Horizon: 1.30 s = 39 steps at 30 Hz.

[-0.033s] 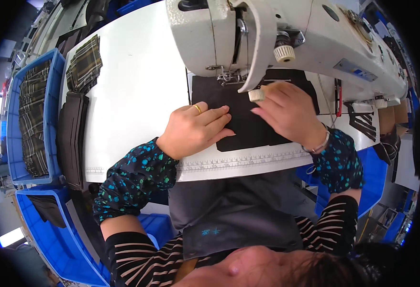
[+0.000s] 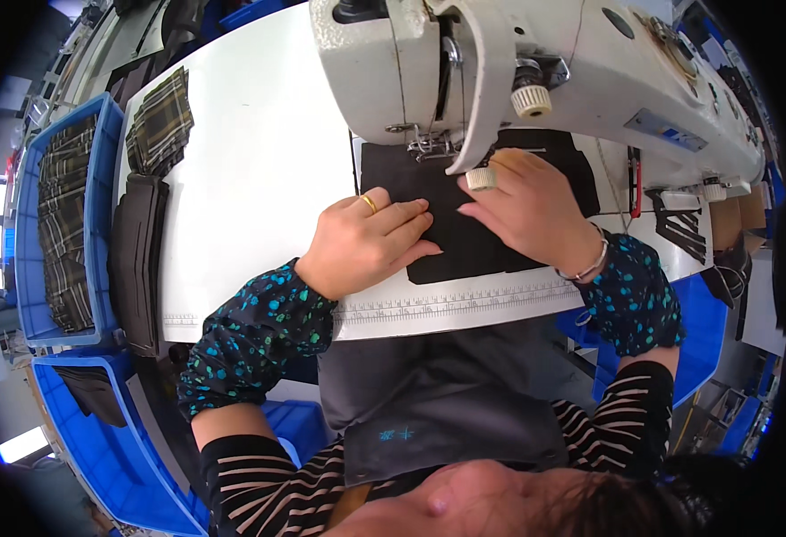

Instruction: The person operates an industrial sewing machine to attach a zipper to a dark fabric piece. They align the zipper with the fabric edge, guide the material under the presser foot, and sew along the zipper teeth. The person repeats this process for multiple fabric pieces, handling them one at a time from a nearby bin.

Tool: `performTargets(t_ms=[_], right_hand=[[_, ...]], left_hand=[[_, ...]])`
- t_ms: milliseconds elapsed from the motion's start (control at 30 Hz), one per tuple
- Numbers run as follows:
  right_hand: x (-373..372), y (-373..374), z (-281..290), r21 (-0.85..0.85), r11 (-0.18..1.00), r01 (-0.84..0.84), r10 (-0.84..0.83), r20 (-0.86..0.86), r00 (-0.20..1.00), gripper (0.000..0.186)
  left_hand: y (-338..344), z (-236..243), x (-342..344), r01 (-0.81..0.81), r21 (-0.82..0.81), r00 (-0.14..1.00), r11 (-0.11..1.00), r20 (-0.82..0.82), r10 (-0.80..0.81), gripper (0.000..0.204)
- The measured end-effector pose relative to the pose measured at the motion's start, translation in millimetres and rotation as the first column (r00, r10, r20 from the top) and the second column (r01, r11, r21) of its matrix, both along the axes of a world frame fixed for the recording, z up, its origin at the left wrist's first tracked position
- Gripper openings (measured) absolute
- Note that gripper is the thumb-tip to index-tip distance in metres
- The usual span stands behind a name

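A black fabric piece (image 2: 465, 234) lies flat under the needle area of a white sewing machine (image 2: 554, 80). My left hand (image 2: 368, 240), with a gold ring, rests on the cloth's left side, fingers stretched out and pressing it down. On the right, close to the presser foot (image 2: 431, 148), my right hand (image 2: 541, 208) lies over the cloth with thumb and fingers apart. Its fingertips are partly hidden behind the machine's guard and a ribbed cream knob (image 2: 481, 179). Neither hand grips anything visible.
A printed ruler strip (image 2: 447, 304) runs along the table's front edge. Leftward are a stack of plaid pieces (image 2: 160, 121), a stack of dark pieces (image 2: 135, 264) and a blue bin (image 2: 111, 224) of plaid cloth. A red-handled tool (image 2: 635, 183) lies beneath the machine arm.
My right hand has slid slightly to the left over the cloth. My left hand and the black fabric look almost unmoved.
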State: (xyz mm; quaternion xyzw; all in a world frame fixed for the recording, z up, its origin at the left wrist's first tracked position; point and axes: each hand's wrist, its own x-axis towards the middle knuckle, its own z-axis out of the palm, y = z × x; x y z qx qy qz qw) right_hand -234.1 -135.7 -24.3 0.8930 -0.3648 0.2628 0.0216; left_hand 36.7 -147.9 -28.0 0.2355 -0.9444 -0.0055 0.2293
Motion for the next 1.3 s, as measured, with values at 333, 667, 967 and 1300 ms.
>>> performTargets(t_ms=[333,667,967,1300], right_hand=[[15,-1,-17,0.120,0.993,-0.004,-0.001,0.041,0.999,0.046],[20,1,-19,0.140,0.990,0.024,-0.029,0.036,0.999,0.039],[19,0,-16,0.179,0.983,0.032,-0.031,-0.004,1.000,0.037],[20,-2,-21,0.156,0.987,0.042,-0.041,-0.011,0.999,0.031]], left_hand=[[3,4,-11,-0.282,-0.013,0.951,0.959,0.125,0.282,0.065],[2,4,-12,-0.296,0.026,0.947,0.955,0.138,0.290,0.064],[-2,4,-12,-0.292,0.049,0.949,0.955,0.141,0.283,0.062],[-4,3,-12,-0.299,0.064,0.947,0.952,0.143,0.287,0.060]])
